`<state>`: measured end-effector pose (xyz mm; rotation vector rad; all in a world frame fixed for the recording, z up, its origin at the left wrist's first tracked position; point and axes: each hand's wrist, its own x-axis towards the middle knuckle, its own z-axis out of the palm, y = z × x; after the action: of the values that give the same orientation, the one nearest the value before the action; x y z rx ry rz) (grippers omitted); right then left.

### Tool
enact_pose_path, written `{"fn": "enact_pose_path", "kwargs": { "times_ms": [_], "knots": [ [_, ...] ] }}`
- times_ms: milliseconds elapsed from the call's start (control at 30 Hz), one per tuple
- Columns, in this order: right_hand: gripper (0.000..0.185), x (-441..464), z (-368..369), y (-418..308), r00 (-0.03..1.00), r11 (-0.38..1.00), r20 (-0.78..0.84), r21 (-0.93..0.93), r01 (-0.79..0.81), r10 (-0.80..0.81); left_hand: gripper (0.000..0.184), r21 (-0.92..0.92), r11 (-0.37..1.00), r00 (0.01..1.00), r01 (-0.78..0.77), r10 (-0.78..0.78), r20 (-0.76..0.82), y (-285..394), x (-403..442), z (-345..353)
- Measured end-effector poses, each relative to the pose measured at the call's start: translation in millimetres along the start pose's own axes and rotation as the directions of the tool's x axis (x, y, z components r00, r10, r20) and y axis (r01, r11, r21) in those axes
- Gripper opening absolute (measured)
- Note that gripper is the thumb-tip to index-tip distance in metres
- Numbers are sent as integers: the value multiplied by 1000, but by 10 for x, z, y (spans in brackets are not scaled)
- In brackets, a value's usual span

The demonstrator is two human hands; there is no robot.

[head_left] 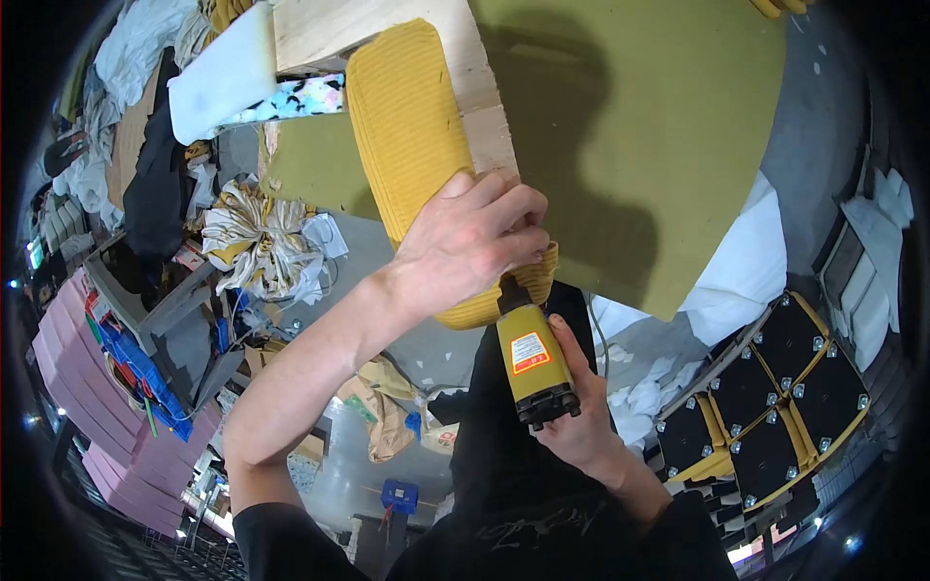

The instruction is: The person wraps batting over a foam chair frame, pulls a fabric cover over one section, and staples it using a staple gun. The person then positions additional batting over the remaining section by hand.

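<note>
A yellow corduroy-covered cushion piece [407, 107] is fixed along the wooden frame [487, 121] in front of me. My left hand [475, 232] has its fingers curled over the lower end of that piece, gripping the yellow corduroy fabric [549, 263] at the frame's edge. My right hand [581, 407] is wrapped round an olive-yellow staple gun [533, 353] with a black end cap and an orange-and-white label. The gun's nose points up at the fabric close below my left fingers; the exact contact is hidden.
An olive-green panel [678, 145] spreads right of the frame. White foam [228, 77] sticks out at upper left. On the floor lie bundled fabric [257, 237], brown paper [387, 426] and a blue box [399, 496]. Black panels with yellow edges [765, 397] stand at right, pink stacked pieces [116, 387] at left.
</note>
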<state>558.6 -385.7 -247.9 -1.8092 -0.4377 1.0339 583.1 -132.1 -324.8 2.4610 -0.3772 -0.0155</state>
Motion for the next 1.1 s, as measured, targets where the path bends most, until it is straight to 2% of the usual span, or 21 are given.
{"fn": "enact_pose_path", "kwargs": {
  "times_ms": [167, 233, 267, 333, 367, 400, 433, 467, 533, 567, 600, 633, 667, 700, 767, 900, 967, 1000, 1033, 1067, 1100],
  "knots": [
    [90, 60, 8, -64, 1000, 1000, -23, -3, 19, -19, 17, 21, 1000, 999, 12, -12, 33, 53, 31, -105],
    [89, 2, -154, -95, 998, 999, 53, -30, -14, 16, 18, -39, 999, 1000, 15, -15, -12, 45, 47, -113],
    [89, -52, -238, -9, 996, 994, 21, -76, 83, -82, 18, -5, 1000, 1000, 9, -9, -23, 60, 76, -106],
    [89, -121, -475, 109, 967, 940, -62, -259, 222, -246, 16, -203, 971, 977, 129, -160, -143, 128, 45, -118],
    [89, -142, -576, 232, 974, 959, -119, -233, 161, -193, 16, -164, 978, 977, 128, -153, -149, 156, -5, -199],
    [89, -134, -674, 372, 976, 975, -177, -202, 93, -129, 15, -379, 899, 919, 219, -320, -228, 225, -54, -268],
    [89, -51, -786, 479, 973, 981, -226, -177, -74, 33, 13, -585, 768, 833, 260, -485, -268, 261, -79, -317],
    [89, 46, -913, 602, 944, 960, -269, -145, -238, 193, 13, -562, 787, 835, 253, -471, -284, 220, -140, -386],
    [90, 351, -1152, 1071, 901, 894, -285, -214, -394, 329, 17, -520, 694, 599, 497, -709, -374, 81, -424, -537],
    [90, 457, -1247, 1418, 901, 829, -344, -396, -395, 265, 17, -488, 718, 597, 497, -691, -408, -53, -582, -512],
    [88, 541, -1328, 1751, 926, 828, -372, -496, -260, 68, 19, -596, 582, 460, 553, -810, -364, -271, -811, -490],
    [87, 638, -1392, 1938, 917, 812, -395, -520, -265, 47, 20, -687, 440, 309, 578, -897, -316, -499, -1041, -587],
    [86, 784, -1477, 2249, 867, 654, -387, -575, -492, 312, 20, -614, 488, 300, 621, -871, -389, -650, -1184, -739],
    [87, 819, -1504, 2508, 901, 656, -383, -629, -417, 204, 21, -535, 514, 285, 671, -844, -454, -767, -1329, -859],
    [88, 895, -1506, 2670, 911, 584, -348, -701, -410, 222, 26, -399, 398, 225, 826, -882, -413, -1107, -1717, -1065],
    [95, 937, -1223, 2763, 936, 598, -326, -727, -339, 134, 33, -428, 301, 169, 852, -932, -320, -1780, -2231, -1258],
    [100, 1025, -954, 3327, 867, 497, -454, -714, -493, 207, 34, -419, 267, 143, 868, -942, -303, -2078, -2302, -1357],
    [100, 1040, -825, 3254, 867, 505, -456, -710, -491, 202, 37, -371, 244, 140, 896, -948, -286, -2220, -2337, -1389],
    [102, 985, -654, 3092, 914, 594, -366, -702, -394, 173, 40, -322, 221, 135, 921, -954, -267, -2403, -2373, -1418],
    [104, 889, -468, 2947, 952, 670, -274, -682, -295, 139, 40, -320, 223, 138, 921, -954, -265, -2623, -2432, -1405],
    [104, 840, -222, 2797, 949, 670, -281, -678, -303, 144, 44, -363, 273, 156, 891, -935, -320, -2889, -2470, -1404]
  ]
}}
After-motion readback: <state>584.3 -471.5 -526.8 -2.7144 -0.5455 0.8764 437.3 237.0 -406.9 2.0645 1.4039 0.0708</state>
